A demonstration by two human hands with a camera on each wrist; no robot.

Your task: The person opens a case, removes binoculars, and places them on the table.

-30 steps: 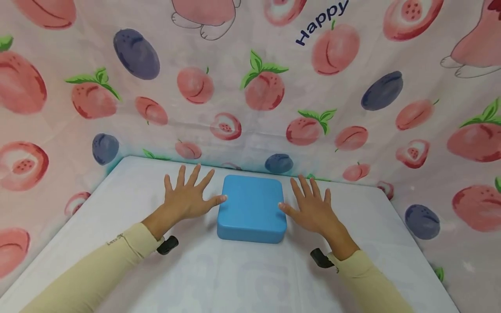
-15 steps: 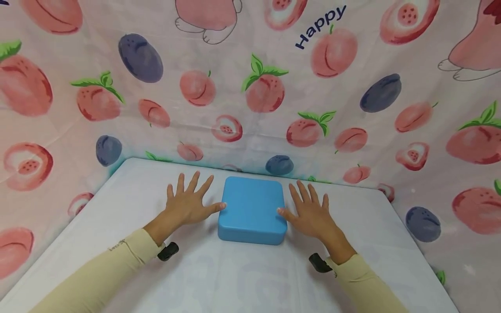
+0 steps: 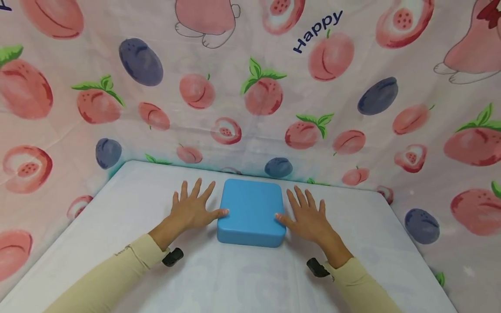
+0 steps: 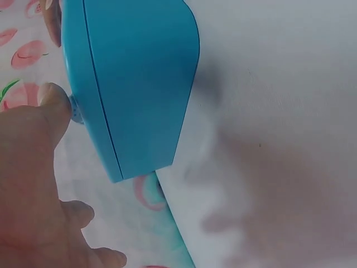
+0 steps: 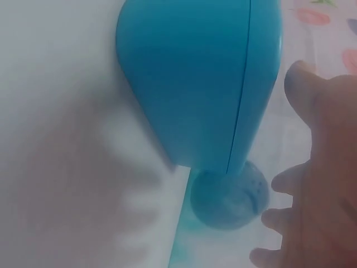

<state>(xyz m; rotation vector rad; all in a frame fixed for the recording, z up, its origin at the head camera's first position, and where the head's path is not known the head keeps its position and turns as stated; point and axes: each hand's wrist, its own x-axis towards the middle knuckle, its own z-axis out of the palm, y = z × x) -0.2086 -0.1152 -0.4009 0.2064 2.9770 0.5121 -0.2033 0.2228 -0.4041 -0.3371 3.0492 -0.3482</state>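
Over the last second, both hands had drawn back along the sides of the blue box [image 3: 252, 213] toward its near edge, and the thumbs had slid slightly further inward over its top. The blue box itself had not visibly moved on the desk [image 3: 246, 282]: it sat flat and closed, and its small shift in the head view matched that of the patterned cloth [image 3: 235, 100] behind it, so the camera had probably tilted.

The left hand [image 3: 189, 213] was just beside the left side of the box, its fingers spread and pointing past the far edge, gripping nothing. The right hand [image 3: 311, 219] mirrored it just beside the right side, fingers likewise wide and holding nothing. From above, each thumb tip overlapped a side edge of the box. Both wrist views, though, showed a narrow gap between the thumb and the top part of the box, beyond the seam [image 4: 97, 84], so no contact could be confirmed.

As a judgement, the change brought the hands into a more even, closer bracket around the box without amounting to a grasp; the work on it seemed to be at the stage of positioning. Neither the box's place nor its closed top appeared to have been altered.
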